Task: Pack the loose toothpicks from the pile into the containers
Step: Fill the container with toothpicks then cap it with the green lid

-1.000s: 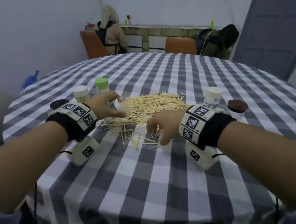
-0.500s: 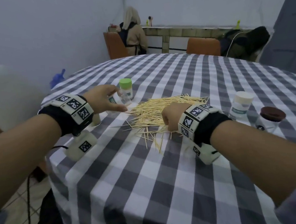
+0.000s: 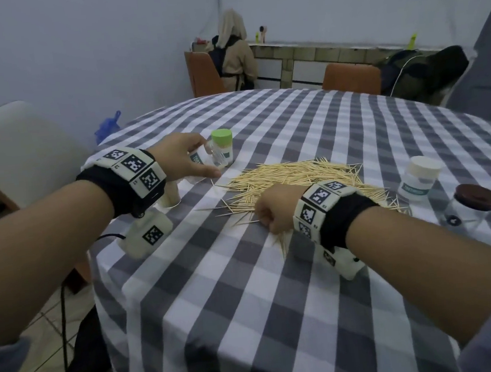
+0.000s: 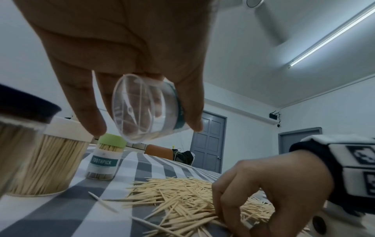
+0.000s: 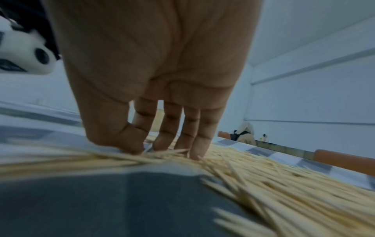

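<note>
Pale wooden toothpicks [image 3: 291, 175] heaped on checked cloth, right hand [image 3: 276, 209] seemingly pinching some, left hand [image 3: 181, 159] gripping clear container [image 4: 142, 109].

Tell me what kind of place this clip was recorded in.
Probably a plain indoor dining or common room, not a lab. A round table with a grey-and-white checked tablecloth, orange chairs around it, a tiled counter along the back wall where another person sits, and grey doors.
</note>
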